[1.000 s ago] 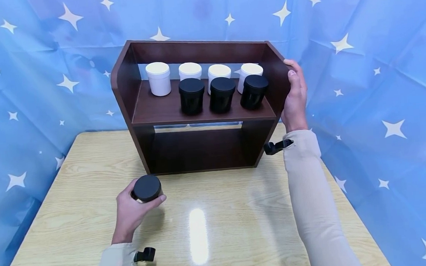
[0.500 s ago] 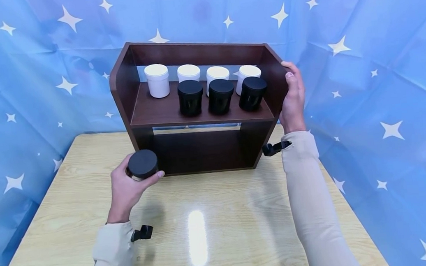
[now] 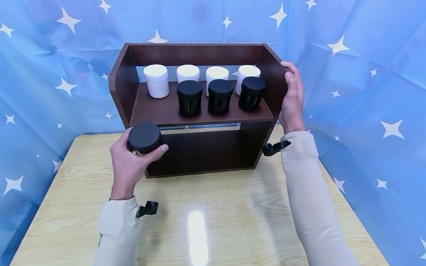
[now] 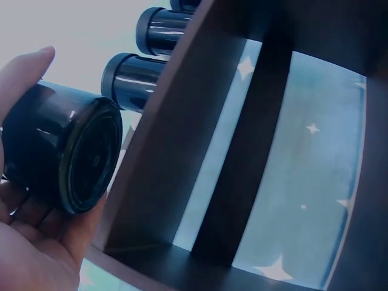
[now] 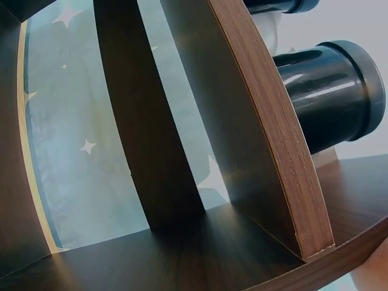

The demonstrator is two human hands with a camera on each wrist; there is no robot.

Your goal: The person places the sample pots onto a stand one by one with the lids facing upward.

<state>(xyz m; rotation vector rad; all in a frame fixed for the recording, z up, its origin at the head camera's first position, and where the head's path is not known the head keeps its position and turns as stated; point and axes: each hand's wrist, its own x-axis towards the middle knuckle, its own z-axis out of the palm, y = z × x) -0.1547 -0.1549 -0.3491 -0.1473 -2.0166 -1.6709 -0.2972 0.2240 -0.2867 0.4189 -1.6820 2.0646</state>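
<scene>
In the head view my left hand (image 3: 128,165) grips a black lidded jar (image 3: 144,138), thumb on its near side, just in front of the shelf's left end. The jar is upright there, its round base (image 4: 94,157) facing the left wrist camera. My right hand (image 3: 291,98) rests against the outer side of the dark brown shelf (image 3: 215,119), fingertips at the right panel's edge. On the upper board stand several white jars (image 3: 157,81) at the back. Black jars (image 3: 190,99) stand before all but the leftmost white one.
The shelf's lower compartment (image 3: 203,152) has a partly open back. A light wood table (image 3: 233,214) carries the shelf. A blue cloth with white stars (image 3: 372,80) hangs behind and at the sides.
My left hand has lifted the black jar up and forward from over the table to the height of the upper board's front edge. The right hand stays on the shelf's side.
</scene>
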